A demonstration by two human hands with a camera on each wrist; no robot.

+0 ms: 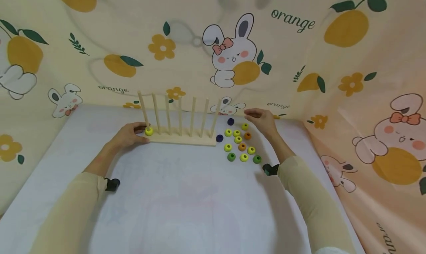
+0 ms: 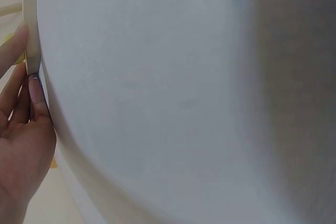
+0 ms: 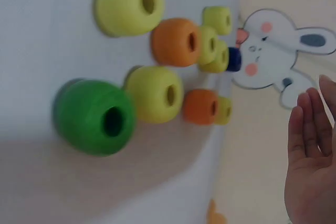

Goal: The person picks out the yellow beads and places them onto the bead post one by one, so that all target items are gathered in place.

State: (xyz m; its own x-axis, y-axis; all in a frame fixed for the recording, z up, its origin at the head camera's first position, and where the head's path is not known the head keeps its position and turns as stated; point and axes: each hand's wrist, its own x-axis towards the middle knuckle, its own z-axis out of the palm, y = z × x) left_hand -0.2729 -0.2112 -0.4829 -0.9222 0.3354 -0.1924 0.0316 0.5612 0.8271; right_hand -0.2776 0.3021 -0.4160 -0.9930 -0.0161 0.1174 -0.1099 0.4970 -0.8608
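My left hand (image 1: 129, 136) grips the left end of a wooden peg stand (image 1: 183, 140), thumb in front and fingers behind. In the left wrist view the fingers (image 2: 37, 95) lie against the end of the stand's base (image 2: 31, 19). A yellow bead (image 1: 149, 131) sits at the bottom of the leftmost peg. My right hand (image 1: 263, 121) hovers above the far side of the loose beads, and nothing shows in it. The right wrist view has its fingers (image 3: 311, 124) fairly straight, held apart from a green bead (image 3: 94, 118) and an orange bead (image 3: 178, 42).
Several yellow beads (image 1: 244, 158), with orange, green and dark blue beads (image 1: 220, 138), lie loose right of the stand. The other pegs (image 1: 180, 115) stand upright without beads. A printed cloth (image 1: 186, 32) hangs behind the white table (image 1: 186, 195) and along its right side.
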